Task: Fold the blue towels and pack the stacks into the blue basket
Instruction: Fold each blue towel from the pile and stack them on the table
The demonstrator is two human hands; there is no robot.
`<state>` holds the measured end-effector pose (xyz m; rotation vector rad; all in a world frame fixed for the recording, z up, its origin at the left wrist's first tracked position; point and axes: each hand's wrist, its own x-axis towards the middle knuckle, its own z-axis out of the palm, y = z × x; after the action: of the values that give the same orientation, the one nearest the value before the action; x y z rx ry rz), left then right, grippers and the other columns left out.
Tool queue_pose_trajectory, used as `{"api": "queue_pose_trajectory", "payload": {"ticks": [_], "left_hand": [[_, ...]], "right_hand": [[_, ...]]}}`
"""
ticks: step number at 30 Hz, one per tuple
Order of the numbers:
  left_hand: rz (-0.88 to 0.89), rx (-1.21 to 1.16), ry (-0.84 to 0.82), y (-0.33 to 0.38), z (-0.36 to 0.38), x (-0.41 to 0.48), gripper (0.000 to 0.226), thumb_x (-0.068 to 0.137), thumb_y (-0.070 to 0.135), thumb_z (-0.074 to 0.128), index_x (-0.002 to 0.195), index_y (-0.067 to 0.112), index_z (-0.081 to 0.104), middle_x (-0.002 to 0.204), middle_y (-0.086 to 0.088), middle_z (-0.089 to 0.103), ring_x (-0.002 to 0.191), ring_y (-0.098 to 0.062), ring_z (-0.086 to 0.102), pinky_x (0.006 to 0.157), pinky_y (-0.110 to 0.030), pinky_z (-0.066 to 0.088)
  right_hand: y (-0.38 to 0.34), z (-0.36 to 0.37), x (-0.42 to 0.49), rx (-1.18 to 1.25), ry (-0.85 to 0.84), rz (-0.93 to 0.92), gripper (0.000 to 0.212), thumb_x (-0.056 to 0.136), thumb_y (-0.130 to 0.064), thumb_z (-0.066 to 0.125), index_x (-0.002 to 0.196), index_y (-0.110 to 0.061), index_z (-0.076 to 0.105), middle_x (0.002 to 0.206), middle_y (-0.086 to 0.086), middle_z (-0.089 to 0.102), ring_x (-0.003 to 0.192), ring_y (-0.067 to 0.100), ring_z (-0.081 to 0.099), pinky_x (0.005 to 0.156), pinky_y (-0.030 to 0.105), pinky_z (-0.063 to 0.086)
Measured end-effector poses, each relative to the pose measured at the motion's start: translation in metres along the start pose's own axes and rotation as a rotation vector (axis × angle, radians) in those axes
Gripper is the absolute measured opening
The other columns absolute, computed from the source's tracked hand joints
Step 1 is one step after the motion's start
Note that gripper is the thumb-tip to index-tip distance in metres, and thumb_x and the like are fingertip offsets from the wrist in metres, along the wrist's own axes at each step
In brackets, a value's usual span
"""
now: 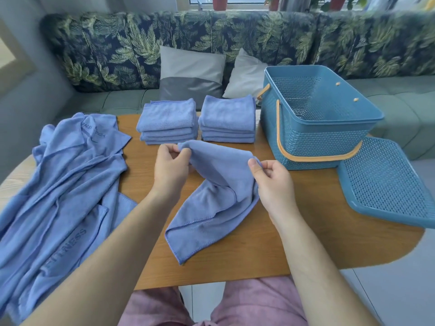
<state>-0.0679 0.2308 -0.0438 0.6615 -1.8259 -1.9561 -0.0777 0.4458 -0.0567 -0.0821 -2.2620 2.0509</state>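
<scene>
Blue towel (211,184) corners are pinched by the left hand (170,171) and right hand (273,182) above the table (294,220), mid-fold by my reading, next needing matched edges before joining the folded stacks (197,121) beside the empty basket (315,118).

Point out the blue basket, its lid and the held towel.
blue basket (324,137), head view, front wall.
basket lid (386,182), head view, perforated middle.
held towel (211,203), head view, draped middle.
</scene>
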Motion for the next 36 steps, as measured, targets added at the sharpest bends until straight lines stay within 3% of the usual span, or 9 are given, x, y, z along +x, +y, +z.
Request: {"api": "queue_pose_trajectory", "payload": {"ticks": [6,10,12,15,20,26,29,32,36], "left_hand": [[0.050,0.016,0.144,0.025,-0.032,0.012,0.016,0.086,0.033,0.065,0.095,0.021,0.059,0.090,0.002,0.060,0.080,-0.016,0.054,0.074,-0.036,0.045],[0.028,0.020,-0.048,0.020,-0.028,-0.001,0.013,0.089,0.032,0.072,0.094,0.021,0.065,0.094,0.000,0.069,0.087,-0.017,0.062,0.081,-0.041,0.050],[0.058,0.052,-0.195,0.014,-0.019,-0.011,0.004,0.095,0.025,0.068,0.095,0.023,0.070,0.090,0.003,0.072,0.085,-0.013,0.063,0.079,-0.037,0.051],[0.111,0.124,-0.333,0.010,-0.014,-0.019,0.024,0.100,0.012,0.057,0.097,0.027,0.076,0.088,0.009,0.075,0.081,-0.005,0.065,0.074,-0.021,0.052],[0.133,0.182,-0.238,0.008,-0.029,-0.016,0.020,0.093,0.009,0.064,0.096,0.026,0.076,0.090,0.004,0.077,0.083,-0.006,0.069,0.078,-0.025,0.056],[0.274,0.332,-0.404,0.002,-0.018,-0.035,0.034,0.095,-0.003,0.054,0.111,0.018,0.075,0.112,0.012,0.072,0.107,0.004,0.062,0.094,-0.014,0.045],[0.238,0.267,-0.321,0.001,-0.020,-0.033,0.034,0.093,-0.003,0.054,0.099,0.019,0.078,0.097,0.015,0.075,0.088,0.001,0.066,0.081,-0.014,0.050],[0.220,0.408,-0.165,-0.002,-0.021,-0.029,0.021,0.092,0.011,0.060,0.091,0.026,0.075,0.083,0.023,0.072,0.078,0.005,0.063,0.066,-0.008,0.043],[0.092,0.552,-0.235,-0.009,-0.022,-0.026,0.013,0.090,0.032,0.066,0.083,0.026,0.075,0.078,0.017,0.073,0.073,0.005,0.064,0.064,-0.015,0.044]], "right_hand": [[-0.017,0.018,0.008,0.114,0.058,-0.064,0.024,0.098,-0.036,0.066,0.087,-0.018,0.054,0.072,-0.006,0.060,0.057,-0.003,0.051,0.056,0.014,0.041],[-0.019,0.038,0.007,0.001,-0.097,-0.055,0.026,0.095,-0.037,0.069,0.090,-0.017,0.053,0.071,-0.011,0.056,0.054,-0.008,0.049,0.054,0.008,0.038],[-0.019,0.052,0.003,-0.024,-0.178,-0.039,0.033,0.088,-0.037,0.079,0.089,-0.018,0.053,0.072,-0.013,0.055,0.056,-0.008,0.051,0.056,0.007,0.040],[-0.015,0.067,0.000,-0.069,-0.193,-0.016,0.037,0.080,-0.029,0.086,0.087,-0.019,0.051,0.078,-0.011,0.054,0.061,-0.007,0.050,0.061,0.010,0.043],[-0.006,0.065,0.008,-0.082,-0.122,0.012,0.029,0.083,-0.022,0.080,0.087,-0.021,0.052,0.082,-0.010,0.056,0.062,-0.007,0.051,0.062,0.008,0.041],[0.000,0.076,0.001,-0.021,-0.243,0.088,0.046,0.072,-0.043,0.087,0.101,-0.026,0.056,0.102,-0.001,0.070,0.090,0.006,0.068,0.072,0.016,0.050],[0.005,0.073,0.002,-0.045,-0.239,0.087,0.035,0.080,-0.034,0.083,0.102,-0.029,0.056,0.108,0.004,0.070,0.100,0.015,0.069,0.089,0.034,0.055],[0.003,0.069,0.002,0.006,-0.227,0.104,0.037,0.075,-0.037,0.080,0.103,-0.029,0.057,0.109,0.003,0.070,0.101,0.015,0.069,0.092,0.036,0.055],[0.001,0.065,0.003,0.036,-0.238,0.098,0.033,0.083,-0.026,0.080,0.105,-0.026,0.056,0.109,0.005,0.072,0.102,0.017,0.070,0.096,0.040,0.056]]}}
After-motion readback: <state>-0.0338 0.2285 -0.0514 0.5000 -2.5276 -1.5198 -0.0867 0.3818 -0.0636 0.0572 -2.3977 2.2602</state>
